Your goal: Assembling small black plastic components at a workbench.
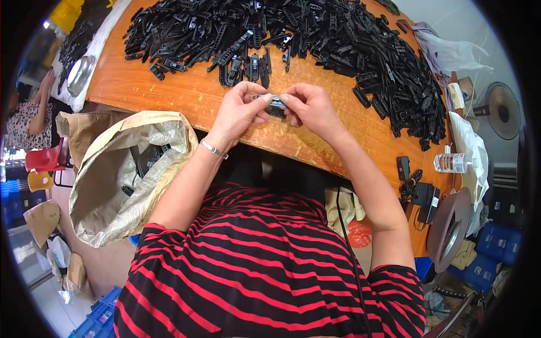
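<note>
Over the near edge of the wooden table [169,93], both my hands pinch one small black plastic part [275,104] with a shiny greyish strip along it. My left hand [241,112], with a metal band at the wrist, closes thumb and fingers on its left end. My right hand [313,108] grips the right end in the same way. The fingertips cover much of the part, so its exact kind cannot be made out. Just beyond my hands lie several similar long black plastic parts [256,70], at the front of a large heap [360,42].
An open woven sack [93,194] with a few black parts inside stands left of my lap. On the table's right are a black power adapter [425,195] with cable and a clear plastic bottle [451,163]. Another person [34,118] sits at far left near a metal bowl [81,75].
</note>
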Available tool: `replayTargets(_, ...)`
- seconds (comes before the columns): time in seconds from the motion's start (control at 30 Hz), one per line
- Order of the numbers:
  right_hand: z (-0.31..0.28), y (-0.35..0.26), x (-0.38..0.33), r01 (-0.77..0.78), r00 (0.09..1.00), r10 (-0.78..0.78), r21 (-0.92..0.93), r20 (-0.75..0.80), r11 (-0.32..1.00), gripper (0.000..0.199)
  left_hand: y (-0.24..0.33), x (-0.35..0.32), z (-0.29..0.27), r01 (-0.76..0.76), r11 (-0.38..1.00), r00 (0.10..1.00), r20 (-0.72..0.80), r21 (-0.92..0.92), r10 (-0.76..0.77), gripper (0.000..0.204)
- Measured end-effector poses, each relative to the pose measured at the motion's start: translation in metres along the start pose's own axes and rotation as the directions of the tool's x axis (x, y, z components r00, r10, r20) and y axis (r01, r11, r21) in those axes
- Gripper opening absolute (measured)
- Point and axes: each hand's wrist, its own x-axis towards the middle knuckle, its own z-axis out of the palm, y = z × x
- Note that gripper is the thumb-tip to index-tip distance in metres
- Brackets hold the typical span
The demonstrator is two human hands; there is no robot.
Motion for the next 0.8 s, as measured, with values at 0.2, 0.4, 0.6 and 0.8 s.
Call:
replayTargets(0.2, 0.008, 0.025, 0.000, -0.090, 0.993, 0.094, 0.061, -0.066, 0.994, 0.016, -0.008, 0.013, -0.006, -0.068, 0.985, 0.998, 0.029, 0.158, 0.064, 0.011)
replayTargets(0.4, 0.013, 0.039, 0.009, -0.036, 0.981, 0.004, -0.163, -0.193, 0.986, 0.020, -0.014, 0.030, -0.008, -0.098, 0.892, 0.994, -0.006, 0.441, 0.112, 0.016)
replayTargets(0.6, 0.016, 0.045, 0.009, -0.038, 0.981, -0.005, -0.219, -0.195, 0.975, 0.021, -0.022, 0.031, -0.011, -0.053, 0.819, 0.994, -0.053, 0.571, 0.101, 0.019)
replayTargets(0.8, 0.017, 0.043, 0.007, 0.016, 0.976, -0.083, -0.314, -0.200, 0.949, 0.017, -0.019, 0.026, -0.008, -0.146, 0.715, 0.981, 0.005, 0.684, 0.195, 0.019)
